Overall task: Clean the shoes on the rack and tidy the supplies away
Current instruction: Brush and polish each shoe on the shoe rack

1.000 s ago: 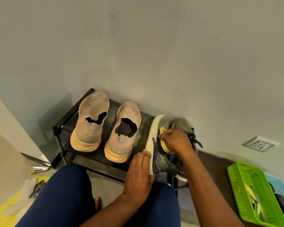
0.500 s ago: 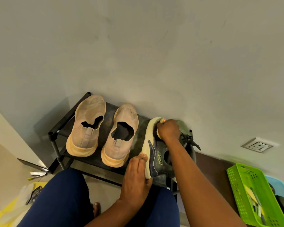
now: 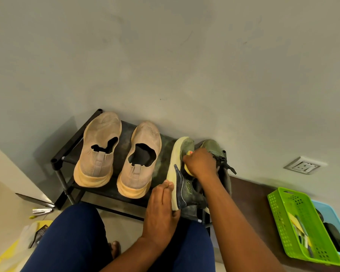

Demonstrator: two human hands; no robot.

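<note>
A black shoe rack (image 3: 67, 150) stands against the grey wall. Two beige slip-on shoes (image 3: 98, 152) (image 3: 139, 161) sit on its left half. On the right, a green sneaker (image 3: 182, 181) is tipped on its side with its pale sole facing left. My left hand (image 3: 161, 211) holds that sneaker at the heel, fingers flat against the sole. My right hand (image 3: 201, 161) grips a yellow sponge (image 3: 186, 169) and presses it on the sneaker's upper. The second green sneaker (image 3: 214, 150) stands behind my right hand, partly hidden.
A bright green basket (image 3: 279, 209) with supplies sits on the floor at right, beside a light blue bin (image 3: 330, 211). A wall socket (image 3: 302, 166) is low on the wall. A yellow bag (image 3: 10, 252) and small items lie at lower left. My knees fill the foreground.
My right hand with the sponge moved up toward the sneaker's toe, then back a little toward the middle. My left hand stays at the heel.
</note>
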